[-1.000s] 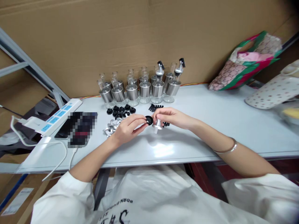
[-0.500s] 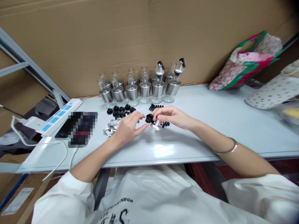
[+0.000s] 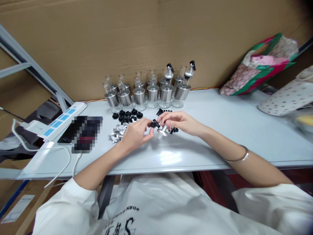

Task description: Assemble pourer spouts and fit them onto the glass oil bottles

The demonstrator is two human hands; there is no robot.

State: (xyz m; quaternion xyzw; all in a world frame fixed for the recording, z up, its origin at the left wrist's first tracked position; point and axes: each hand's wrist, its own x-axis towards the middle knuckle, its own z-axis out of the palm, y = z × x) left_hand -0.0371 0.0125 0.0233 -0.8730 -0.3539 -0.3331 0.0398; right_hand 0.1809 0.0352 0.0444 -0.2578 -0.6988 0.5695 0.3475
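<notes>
My left hand [image 3: 137,133] is closed, its fingertips pinching a ribbed black stopper [image 3: 154,124]. Between the fingers of my right hand [image 3: 183,122] is a silver pour spout [image 3: 163,130], its round flange hanging low and left. Stopper and spout are close together; whether they touch I cannot tell. Under and beside my left hand lies a pile of silver spout parts [image 3: 117,133]. Several black stoppers [image 3: 127,114] sit just behind it. Small black caps [image 3: 174,130] lie partly hidden beneath my right hand, and black levers [image 3: 160,111] lie beyond it.
Rows of glass bottles with steel sleeves [image 3: 140,96] stand at the back, two fitted with pourers. At left are a power strip [image 3: 62,120], a white cable [image 3: 66,156] and a phone [image 3: 70,130]. A patterned bag [image 3: 259,71] and a dotted white item [image 3: 288,96] are at right.
My left fingers, spread beside the stopper before, have closed on it, and the stopper has tilted. My right hand keeps its hold on the spout with little movement.
</notes>
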